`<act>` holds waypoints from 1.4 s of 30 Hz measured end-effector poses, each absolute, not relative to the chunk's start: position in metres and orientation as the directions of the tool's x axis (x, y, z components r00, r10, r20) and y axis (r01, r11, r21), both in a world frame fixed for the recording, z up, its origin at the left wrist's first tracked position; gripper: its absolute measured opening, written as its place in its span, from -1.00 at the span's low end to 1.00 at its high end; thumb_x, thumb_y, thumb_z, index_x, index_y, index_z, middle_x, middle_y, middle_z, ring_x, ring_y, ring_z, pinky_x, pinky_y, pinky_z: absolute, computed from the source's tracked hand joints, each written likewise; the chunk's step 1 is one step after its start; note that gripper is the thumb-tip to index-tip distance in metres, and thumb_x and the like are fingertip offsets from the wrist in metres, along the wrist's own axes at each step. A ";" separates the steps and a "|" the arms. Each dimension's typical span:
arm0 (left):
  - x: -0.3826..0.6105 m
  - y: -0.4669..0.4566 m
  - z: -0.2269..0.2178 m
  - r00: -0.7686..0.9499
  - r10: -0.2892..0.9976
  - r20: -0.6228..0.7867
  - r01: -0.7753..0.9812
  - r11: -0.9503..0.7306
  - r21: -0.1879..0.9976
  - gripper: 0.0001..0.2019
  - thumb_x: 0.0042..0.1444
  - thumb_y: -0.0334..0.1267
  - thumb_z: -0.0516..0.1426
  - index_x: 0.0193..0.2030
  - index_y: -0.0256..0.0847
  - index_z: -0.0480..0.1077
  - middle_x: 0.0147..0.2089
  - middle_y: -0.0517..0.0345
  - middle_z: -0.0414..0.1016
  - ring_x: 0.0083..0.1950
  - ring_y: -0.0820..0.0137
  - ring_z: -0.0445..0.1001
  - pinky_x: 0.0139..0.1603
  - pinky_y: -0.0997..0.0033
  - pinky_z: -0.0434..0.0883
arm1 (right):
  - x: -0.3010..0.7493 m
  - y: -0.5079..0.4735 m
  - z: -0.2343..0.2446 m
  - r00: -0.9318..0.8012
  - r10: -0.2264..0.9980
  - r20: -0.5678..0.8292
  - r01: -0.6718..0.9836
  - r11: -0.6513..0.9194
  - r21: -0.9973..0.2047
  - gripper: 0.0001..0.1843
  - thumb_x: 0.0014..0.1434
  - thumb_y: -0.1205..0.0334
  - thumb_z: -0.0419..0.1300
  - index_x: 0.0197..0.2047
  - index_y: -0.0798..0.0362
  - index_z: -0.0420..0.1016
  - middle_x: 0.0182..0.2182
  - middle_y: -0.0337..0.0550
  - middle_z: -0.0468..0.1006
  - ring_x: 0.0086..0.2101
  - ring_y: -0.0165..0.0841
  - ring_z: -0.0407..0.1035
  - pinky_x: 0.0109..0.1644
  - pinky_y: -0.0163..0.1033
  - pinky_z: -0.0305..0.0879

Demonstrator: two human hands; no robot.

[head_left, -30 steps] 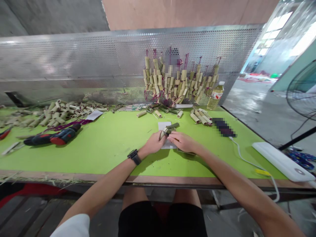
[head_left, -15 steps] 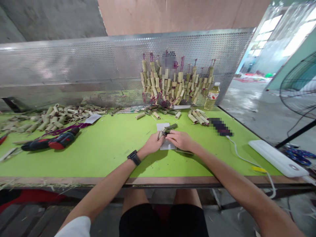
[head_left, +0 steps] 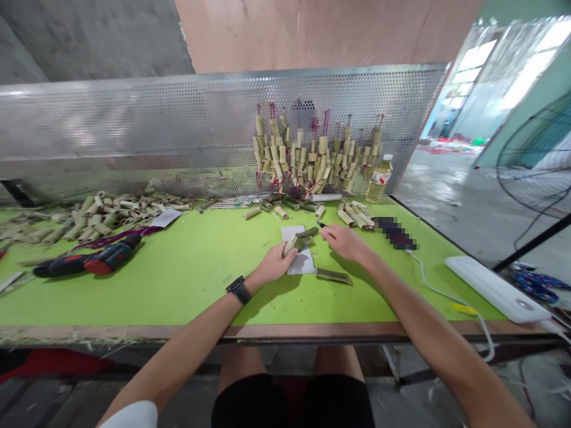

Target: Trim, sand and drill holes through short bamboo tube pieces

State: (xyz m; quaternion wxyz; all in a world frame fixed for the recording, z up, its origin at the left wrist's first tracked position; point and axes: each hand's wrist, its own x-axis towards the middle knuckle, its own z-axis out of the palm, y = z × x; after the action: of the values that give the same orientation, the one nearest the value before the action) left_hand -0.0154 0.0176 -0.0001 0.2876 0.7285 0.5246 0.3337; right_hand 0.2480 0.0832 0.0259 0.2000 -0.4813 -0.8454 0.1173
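Clearly, green tabletop [head_left: 187, 291] underlies held bamboo [head_left: 290, 245], metal [head_left: 147, 128] behind.

This place seems to be a simple craft workshop. At the left of the green surface [head_left: 178, 285] lies a power drill [head_left: 107, 260], and behind it is a pile of cut bamboo pieces [head_left: 96, 219]. At the far side, strung bamboo bundles [head_left: 312, 161] hang before a perforated metal sheet [head_left: 178, 128]. A rough concrete wall [head_left: 98, 38], a grey floor [head_left: 439, 184] and a large fan [head_left: 535, 157] also show it.
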 end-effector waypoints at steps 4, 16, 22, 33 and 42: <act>-0.015 0.017 0.002 0.253 0.945 0.206 0.570 -0.318 0.758 -0.64 0.43 0.02 0.07 -0.07 -0.27 0.47 -0.18 -0.01 0.61 -0.27 0.28 0.50 -0.29 0.33 0.41 | 0.220 0.059 0.023 -0.642 0.739 0.205 0.625 0.659 -0.417 -0.39 0.57 -0.14 -0.01 -0.35 0.03 0.59 -0.31 -0.08 0.44 -0.39 -0.32 0.29 -0.28 -0.16 0.19; -0.012 0.017 0.001 0.259 0.922 0.289 0.583 -0.388 0.714 -0.81 0.37 -0.16 0.04 -0.15 -0.18 0.41 -0.16 0.04 0.64 -0.22 0.28 0.51 -0.17 0.30 0.43 | 0.200 0.038 0.021 -0.740 0.624 0.253 0.501 0.761 -0.413 -0.33 0.61 0.07 -0.02 -0.58 0.07 0.36 -0.39 -0.18 0.33 -0.42 -0.41 0.21 -0.28 -0.17 0.10; -0.010 0.016 0.002 0.265 0.927 0.265 0.595 -0.374 0.712 -0.78 0.41 -0.17 0.01 -0.10 -0.19 0.43 -0.08 0.00 0.68 -0.15 0.25 0.57 -0.10 0.27 0.48 | 0.197 0.042 0.014 -0.710 0.653 0.264 0.541 0.746 -0.389 -0.34 0.58 0.14 0.00 -0.61 0.08 0.37 -0.43 -0.16 0.36 -0.44 -0.42 0.16 -0.32 -0.18 0.05; -0.010 0.017 0.000 0.231 0.923 0.306 0.675 -0.379 0.633 -0.80 0.43 -0.16 0.03 -0.14 -0.16 0.43 -0.11 -0.03 0.67 -0.18 0.21 0.56 -0.12 0.25 0.46 | 0.197 0.049 0.017 -0.678 0.687 0.261 0.613 0.725 -0.313 -0.33 0.59 0.07 -0.03 -0.54 0.08 0.51 -0.47 -0.15 0.40 -0.47 -0.40 0.15 -0.35 -0.18 -0.03; -0.006 0.020 -0.002 0.205 0.921 0.330 0.679 -0.377 0.630 -0.80 0.42 -0.16 0.02 -0.19 -0.13 0.39 -0.18 0.05 0.65 -0.22 0.24 0.54 -0.16 0.27 0.43 | 0.191 0.050 0.015 -0.662 0.706 0.252 0.668 0.708 -0.227 -0.33 0.58 0.05 -0.04 -0.52 0.08 0.56 -0.45 -0.11 0.43 -0.45 -0.37 0.15 -0.35 -0.16 -0.07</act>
State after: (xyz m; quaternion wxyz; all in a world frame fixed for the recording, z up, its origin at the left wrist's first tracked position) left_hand -0.0057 0.0198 -0.0021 0.1771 0.7558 0.5292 0.3425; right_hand 0.1911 0.0496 0.0146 0.1622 -0.3774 -0.9099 0.0576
